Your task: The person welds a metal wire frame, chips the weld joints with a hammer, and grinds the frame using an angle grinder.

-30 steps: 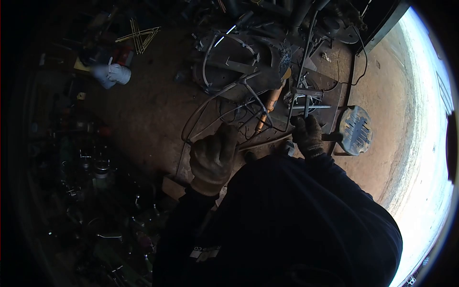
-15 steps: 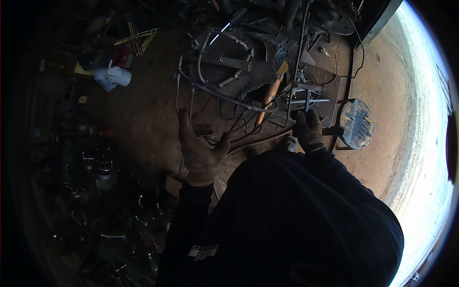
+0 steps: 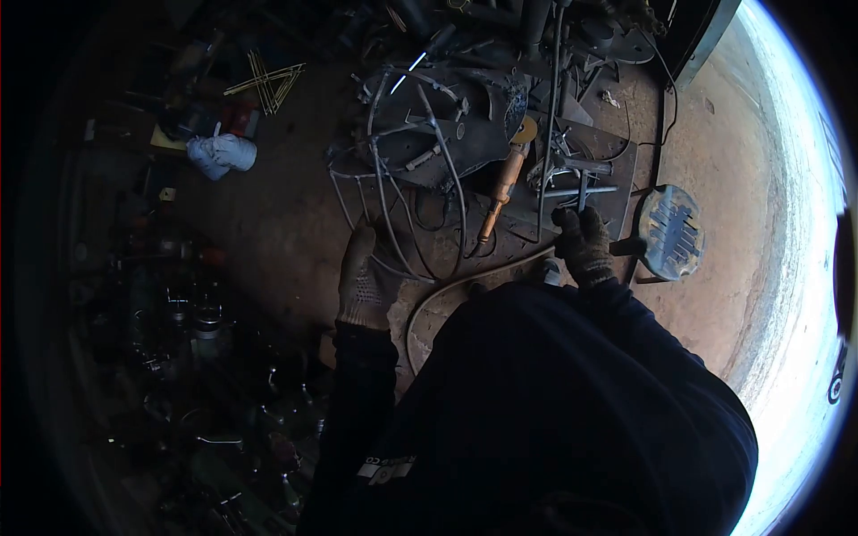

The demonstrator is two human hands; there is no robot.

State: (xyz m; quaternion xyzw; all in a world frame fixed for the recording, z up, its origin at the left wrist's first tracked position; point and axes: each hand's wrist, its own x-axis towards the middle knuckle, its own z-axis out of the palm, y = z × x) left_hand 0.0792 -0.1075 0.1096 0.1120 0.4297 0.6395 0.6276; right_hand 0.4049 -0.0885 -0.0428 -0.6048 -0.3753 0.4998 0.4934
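Note:
My left hand [image 3: 365, 284], in a knitted work glove, is at the lower left of a frame of bent metal rods [image 3: 418, 179]. It appears closed on the frame's near rod, though some fingers are hidden. The frame stands tilted over dark steel plates. My gloved right hand [image 3: 584, 247] is closed, but what it grips is hard to make out. A flat dark bar [image 3: 583, 192] rises at its fingertips, and a dark stub [image 3: 630, 247] shows at its right side. Between the hands lies an orange angle grinder [image 3: 506, 183] with a yellowish disc.
A round stool [image 3: 672, 234] with a worn seat stands at right. A cable [image 3: 465, 282] curves across the floor before me. At left are a white bundle [image 3: 221, 154], thin yellow rods [image 3: 268, 82] and dark clutter with shiny metal parts [image 3: 207, 322]. Bright daylight enters at right.
The rod frame has turned from lying flatter to a steeper tilt, its near rods now lower. My left hand's spread fingers have come together at the frame. My right hand has hardly moved.

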